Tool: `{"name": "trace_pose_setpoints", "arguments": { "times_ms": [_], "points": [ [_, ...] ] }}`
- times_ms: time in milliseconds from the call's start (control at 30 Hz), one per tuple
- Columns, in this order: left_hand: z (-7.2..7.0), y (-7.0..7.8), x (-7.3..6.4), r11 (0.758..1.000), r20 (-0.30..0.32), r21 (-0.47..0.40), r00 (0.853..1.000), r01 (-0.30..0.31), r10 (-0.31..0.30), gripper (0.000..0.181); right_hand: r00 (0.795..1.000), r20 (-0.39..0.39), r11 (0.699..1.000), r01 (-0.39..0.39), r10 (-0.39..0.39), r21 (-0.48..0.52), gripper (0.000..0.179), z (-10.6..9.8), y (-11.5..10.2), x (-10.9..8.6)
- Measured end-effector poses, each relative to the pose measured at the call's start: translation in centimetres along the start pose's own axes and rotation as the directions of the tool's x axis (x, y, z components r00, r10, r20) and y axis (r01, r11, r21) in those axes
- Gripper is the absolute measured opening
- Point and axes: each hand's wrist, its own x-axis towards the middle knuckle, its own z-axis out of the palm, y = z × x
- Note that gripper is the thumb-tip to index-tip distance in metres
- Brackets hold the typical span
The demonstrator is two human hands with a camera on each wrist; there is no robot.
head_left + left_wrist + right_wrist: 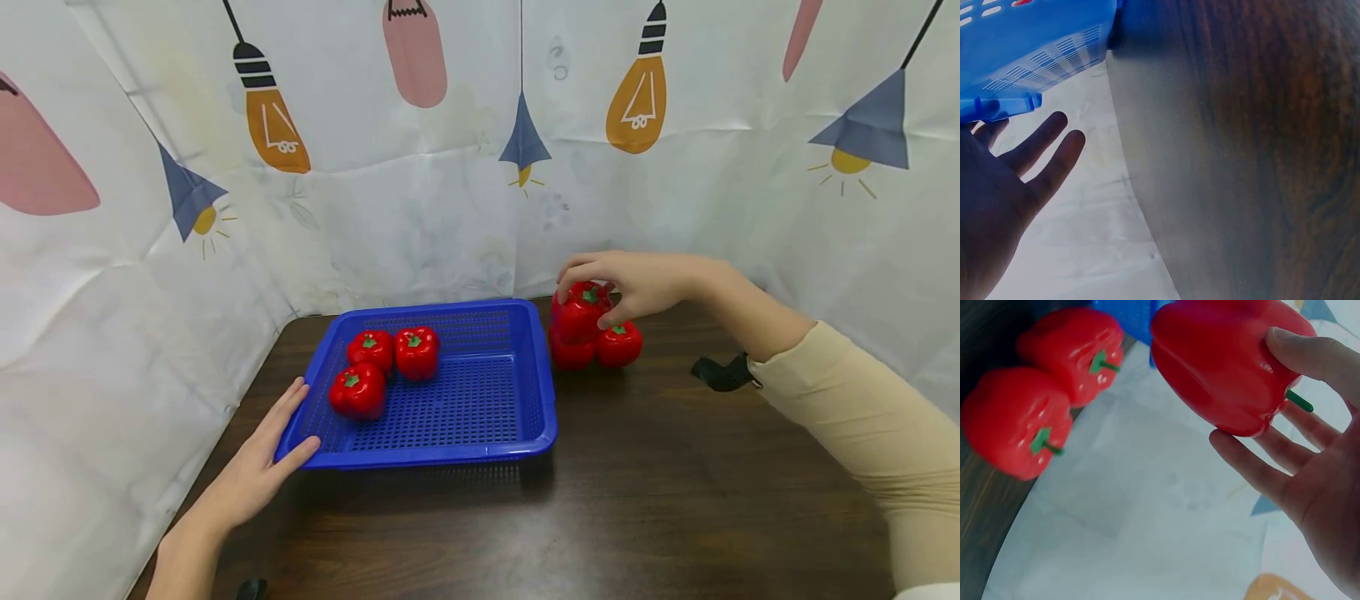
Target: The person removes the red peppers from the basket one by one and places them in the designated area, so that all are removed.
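My right hand (637,279) grips a red bell pepper (579,318) by its top, thumb on one side and fingers on the other. In the right wrist view this pepper (1229,369) hangs clear of two more, a nearer bell pepper (1019,422) and a farther bell pepper (1075,353), both on the table. A blue plastic basket (450,454) stands to the left, with three red bell peppers (358,392) grouped in its left half. At the basket's left front corner, my left hand (251,475) rests against the rim with fingers extended; the left wrist view shows them spread.
The basket sits on a dark wooden table (637,508). Behind and to the left hangs a white cloth (420,217) printed with lamps and bulbs. A black strap (723,373) dangles at the right sleeve.
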Motion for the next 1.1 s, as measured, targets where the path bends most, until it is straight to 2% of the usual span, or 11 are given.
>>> {"name": "trace_pose_setpoints", "arguments": {
  "times_ms": [400, 767, 1100],
  "points": [
    [0.0, 0.1, 0.0, 1.0, 0.002, 0.009, 1.0, 0.007, -0.007, 0.075, 0.993, -0.063, 0.994, -0.097, 0.101, 0.053, 0.05, -0.4, 2.2, -3.4],
    [0.1, 0.0, 0.0, 1.0, -0.004, 0.007, 1.0, 0.008, -0.008, 0.075, 0.99, -0.089, 0.991, -0.106, 0.113, 0.076, 0.051, -0.4, 3.9, -5.7],
    [0.0, -0.1, 0.0, 1.0, -0.005, 0.007, 1.0, -0.003, 0.003, 0.075, 0.977, -0.105, 0.981, -0.179, 0.187, 0.074, 0.053, -0.4, 5.0, -7.5]
  ]
}}
